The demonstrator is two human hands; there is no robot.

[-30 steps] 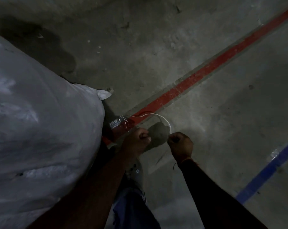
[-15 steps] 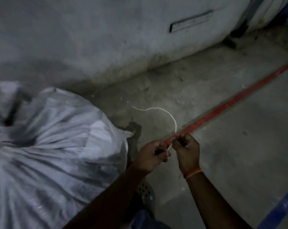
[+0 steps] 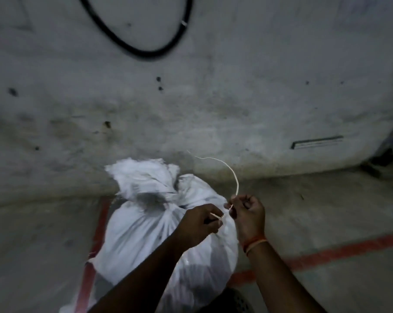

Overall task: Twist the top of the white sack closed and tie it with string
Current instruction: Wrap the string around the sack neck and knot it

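While the white sack (image 3: pixel 159 224) stands on the floor just below my hands with its gathered top (image 3: pixel 146 179) bunched towards the wall, I pinch the string (image 3: pixel 230 171) between the curled fingers of my left hand (image 3: pixel 200 224) and of my right hand (image 3: pixel 247 213), both just above the sack's right shoulder. The string is not yet round the neck, and its long free end arcs up above the sack. If I let the bunched top loosen, or this thin string slips from either pinch, the tie could fail.
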